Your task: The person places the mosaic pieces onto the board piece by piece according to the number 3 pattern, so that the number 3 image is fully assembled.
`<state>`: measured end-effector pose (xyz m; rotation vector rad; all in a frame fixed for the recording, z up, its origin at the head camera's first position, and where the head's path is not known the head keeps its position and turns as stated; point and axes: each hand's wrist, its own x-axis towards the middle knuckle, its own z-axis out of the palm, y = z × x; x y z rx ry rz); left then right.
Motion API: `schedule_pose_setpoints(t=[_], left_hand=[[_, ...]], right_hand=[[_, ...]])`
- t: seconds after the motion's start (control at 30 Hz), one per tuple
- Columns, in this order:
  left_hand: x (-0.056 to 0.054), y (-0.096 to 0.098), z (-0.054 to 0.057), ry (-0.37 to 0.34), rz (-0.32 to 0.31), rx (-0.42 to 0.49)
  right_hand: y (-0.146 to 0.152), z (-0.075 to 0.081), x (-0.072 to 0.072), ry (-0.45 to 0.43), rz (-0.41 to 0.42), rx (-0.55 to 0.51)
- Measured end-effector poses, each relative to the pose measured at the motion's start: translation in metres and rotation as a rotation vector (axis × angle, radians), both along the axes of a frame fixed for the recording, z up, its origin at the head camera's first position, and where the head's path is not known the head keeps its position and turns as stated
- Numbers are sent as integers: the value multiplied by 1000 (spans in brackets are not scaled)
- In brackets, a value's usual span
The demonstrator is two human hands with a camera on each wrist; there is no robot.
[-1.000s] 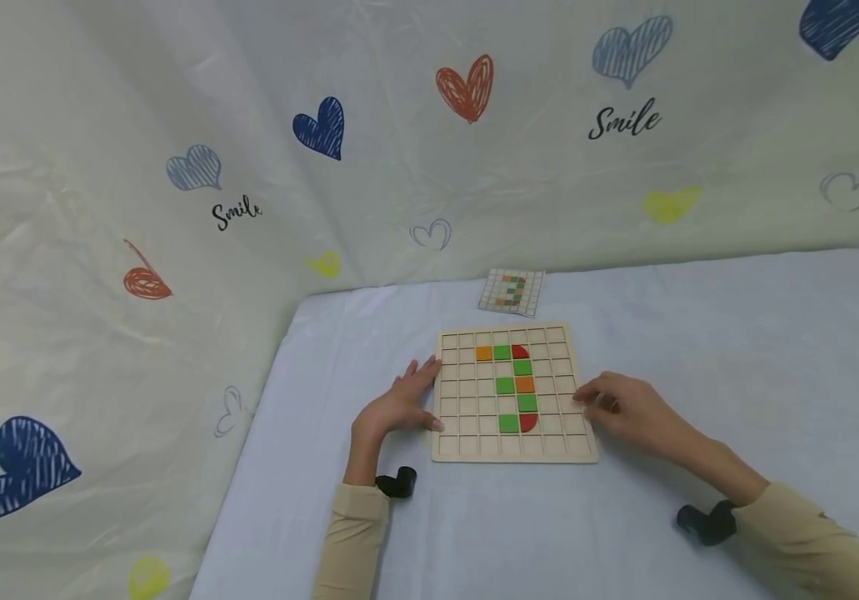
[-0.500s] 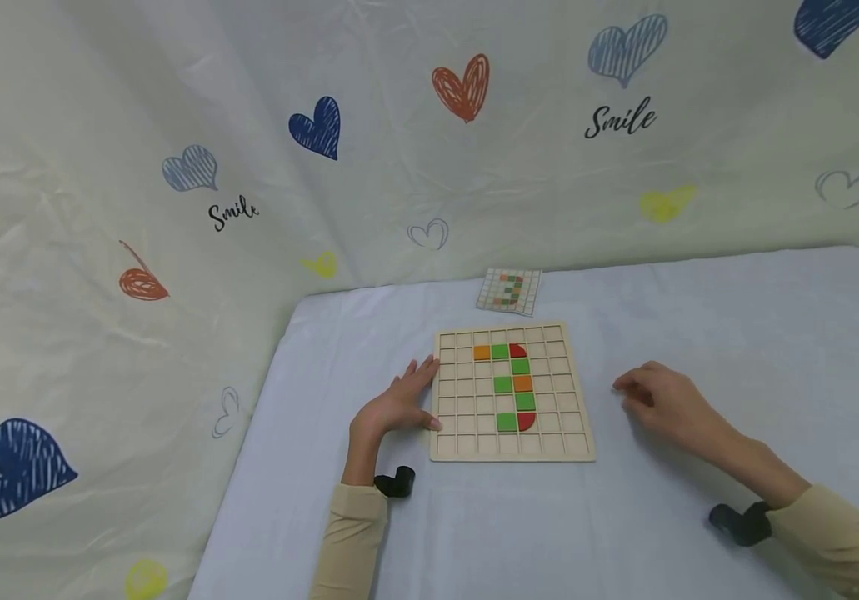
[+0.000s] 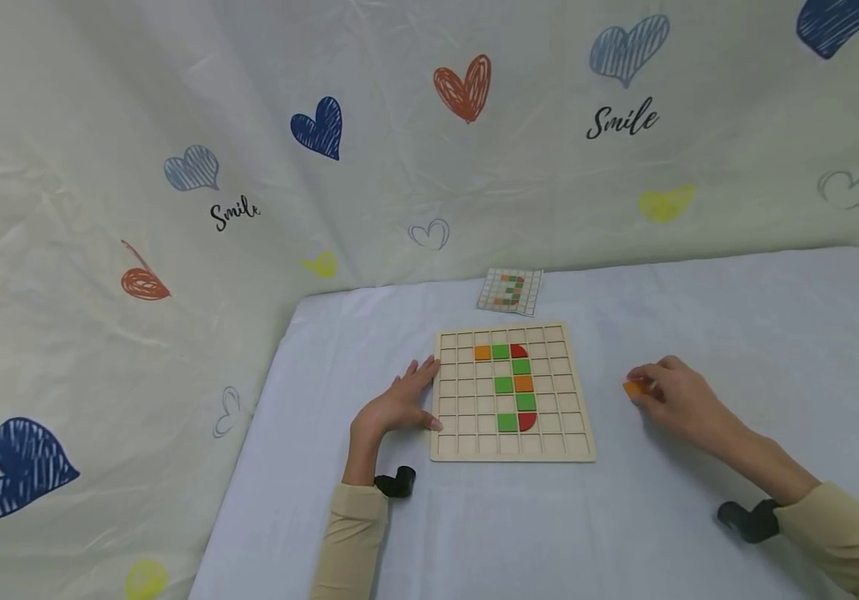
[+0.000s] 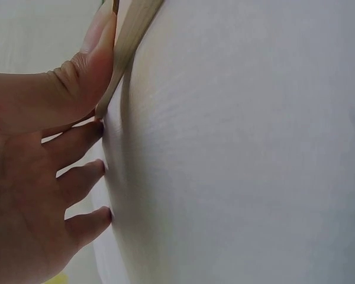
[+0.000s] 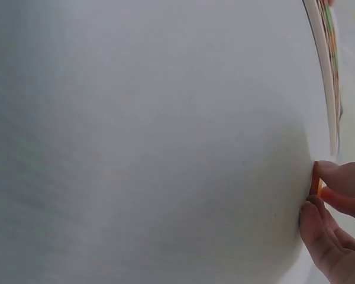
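Note:
A square wooden grid board point(image 3: 466, 446) lies on the white-covered table. Green, orange and red tiles sit in its cells, among them a green tile point(image 3: 507, 422) and a rounded red tile point(image 3: 527, 422) in the lowest filled row. My left hand point(image 3: 392, 408) rests at the board's left edge, fingers spread and thumb at the rim; the left wrist view shows the thumb point(image 4: 86, 77) against the wooden edge. To the right of the board, my right hand point(image 3: 680, 400) pinches an orange tile point(image 3: 633, 389) between thumb and fingertips, low over the cloth.
Behind the board lies a small printed card point(image 3: 510, 292) with a coloured grid pattern. A pale curtain point(image 3: 534, 183) with hearts and lettering rises at the table's back and left. Black wrist devices point(image 3: 397, 482) sit at both sleeves.
My right hand has moved from the board's right edge out to the right, and an orange tile now shows between its fingers. The left hand and board tiles stay the same.

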<state>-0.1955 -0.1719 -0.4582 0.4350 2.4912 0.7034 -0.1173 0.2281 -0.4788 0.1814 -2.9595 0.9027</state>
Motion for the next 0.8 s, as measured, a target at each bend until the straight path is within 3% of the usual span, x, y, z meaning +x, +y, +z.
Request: schedule_pose_setpoints(t=[0.23,0.4,0.6,0.8], left_hand=[[0,0,1,1,-10,-5],[1,0,1,-5,-8,8],[2,0,4,-17,-3,19],[2,0,3,-9,-7,18]], right_hand=[[0,0,-3,-46,-17,-1],[3,1,-5,-30,-9,-39],[4,4,-3,-2,58,-68],[3,9,-3,-82,101,-122]])
